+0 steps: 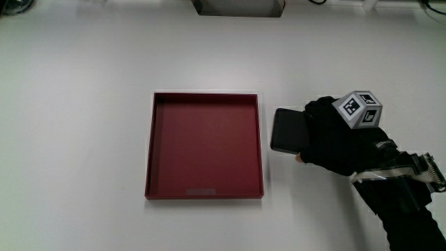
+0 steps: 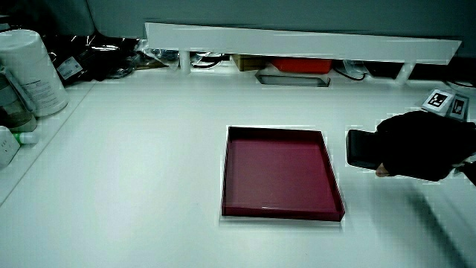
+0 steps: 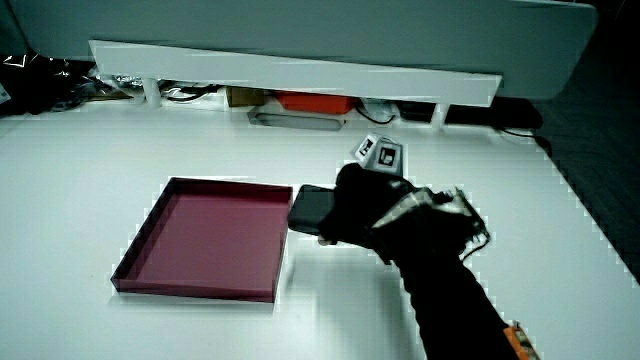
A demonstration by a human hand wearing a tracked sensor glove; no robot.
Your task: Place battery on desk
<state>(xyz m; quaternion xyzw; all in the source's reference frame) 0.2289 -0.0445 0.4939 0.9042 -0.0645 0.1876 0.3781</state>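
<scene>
Basically the placing step: the hand (image 1: 338, 143) is closed around one end of the battery (image 1: 287, 130), a flat dark block with rounded corners, just beside the red tray (image 1: 205, 193) and outside it. The tray looks empty. In the main view the battery sits low over the white desk (image 1: 83, 104), but I cannot tell whether it already touches the surface or hangs a little above it. Fingers wrap over the block's top, with what looks like the thumb tip peeking under at its near edge.

Next move, by my read: settle the battery flat on bare desk beside the tray, keep clear of the tray's wall, then loosen the fingers and lift away.

View differences: a side view shows the forearm (image 3: 445, 290) reaching in from the person's side and the patterned cube (image 3: 381, 153) on the glove's back. A side view alone shows a white canister (image 2: 30, 71) near the table's edge, well apart from the tray. Both side views show the low partition (image 2: 297, 39); the main view barely does.
</scene>
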